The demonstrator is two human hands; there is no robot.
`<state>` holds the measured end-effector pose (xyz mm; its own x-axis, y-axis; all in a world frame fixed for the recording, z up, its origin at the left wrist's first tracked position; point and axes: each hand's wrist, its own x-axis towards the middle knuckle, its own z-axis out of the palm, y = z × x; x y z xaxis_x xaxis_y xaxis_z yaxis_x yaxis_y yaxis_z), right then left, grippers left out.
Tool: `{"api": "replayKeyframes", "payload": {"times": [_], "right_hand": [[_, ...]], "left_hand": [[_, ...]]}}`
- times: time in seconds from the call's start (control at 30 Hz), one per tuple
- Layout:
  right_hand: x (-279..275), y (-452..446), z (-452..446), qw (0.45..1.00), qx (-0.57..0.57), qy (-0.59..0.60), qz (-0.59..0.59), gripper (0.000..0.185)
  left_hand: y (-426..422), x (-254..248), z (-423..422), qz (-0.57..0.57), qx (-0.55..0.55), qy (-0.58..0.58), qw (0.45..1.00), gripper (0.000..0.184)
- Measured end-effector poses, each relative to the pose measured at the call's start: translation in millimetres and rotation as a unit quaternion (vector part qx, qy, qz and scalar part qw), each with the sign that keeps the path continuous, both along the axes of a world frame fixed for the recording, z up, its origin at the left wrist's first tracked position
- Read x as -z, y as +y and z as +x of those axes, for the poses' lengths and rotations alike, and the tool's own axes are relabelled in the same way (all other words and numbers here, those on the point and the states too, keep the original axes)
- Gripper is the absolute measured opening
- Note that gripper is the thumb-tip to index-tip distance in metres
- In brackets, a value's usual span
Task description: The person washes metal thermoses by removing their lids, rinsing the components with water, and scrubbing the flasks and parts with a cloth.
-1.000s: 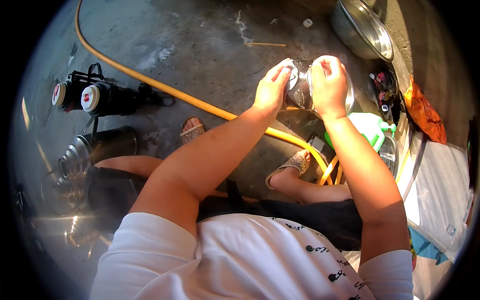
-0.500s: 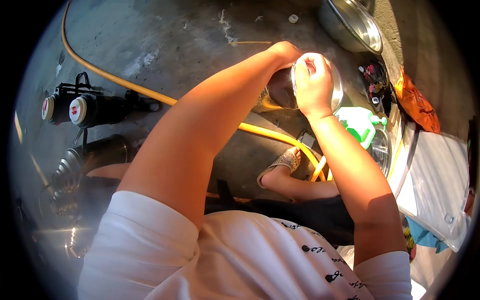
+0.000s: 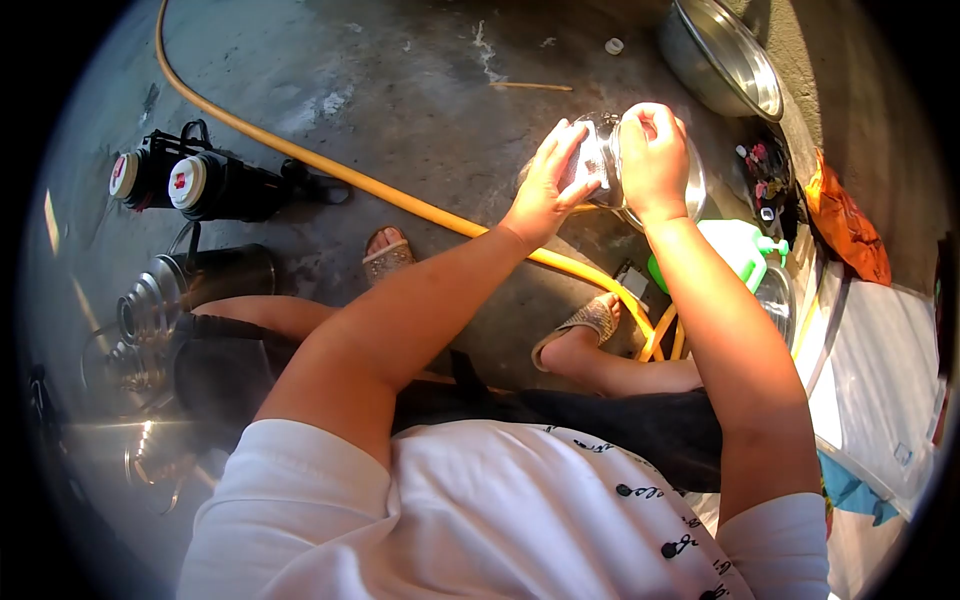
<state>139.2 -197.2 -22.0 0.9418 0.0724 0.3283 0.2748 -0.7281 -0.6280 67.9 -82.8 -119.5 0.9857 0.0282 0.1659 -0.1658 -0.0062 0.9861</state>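
Between my hands is a shiny round metal piece (image 3: 612, 150); whether it is a lid or a small bowl I cannot tell. My left hand (image 3: 548, 188) clasps its left side, fingers along the top and thumb below. A pale, glossy patch shows inside that grip. My right hand (image 3: 655, 160) is closed at the piece's right edge, with thumb and fingers bent together. Just behind and below my right hand, a bright metal rim (image 3: 697, 190) curves out, partly hidden by the wrist.
A yellow hose (image 3: 400, 198) crosses the concrete floor. Two black flasks (image 3: 235, 185) and a metal kettle (image 3: 225, 275) lie at left. On the right are a metal basin (image 3: 712, 60), a green plastic container (image 3: 735, 248), an orange bag (image 3: 850, 228) and a white board (image 3: 870, 360).
My left hand has moved from behind the metal piece to its left side, so its fingers now show. The piece has turned. The view has shifted slightly, and my other foot appears.
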Motion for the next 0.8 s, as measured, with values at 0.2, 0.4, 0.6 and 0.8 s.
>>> {"api": "replayKeyframes", "payload": {"times": [0.2,0.4,0.6,0.8], "right_hand": [[0,-2,5,1.000,0.002,0.014,0.006,0.012],[2,0,8,1.000,0.023,0.007,0.019,0.014],[3,4,12,0.998,0.059,0.018,0.025,0.015],[4,4,13,0.996,0.080,0.024,0.007,0.017]], "left_hand": [[-10,6,7,0.009,-0.036,-0.030,0.999,0.062],[-19,1,14,0.016,-0.098,-0.001,0.995,0.048],[-14,-10,51,-0.030,-0.132,0.069,0.988,0.032],[-18,20,95,-0.251,-0.054,0.123,0.959,0.036]]}}
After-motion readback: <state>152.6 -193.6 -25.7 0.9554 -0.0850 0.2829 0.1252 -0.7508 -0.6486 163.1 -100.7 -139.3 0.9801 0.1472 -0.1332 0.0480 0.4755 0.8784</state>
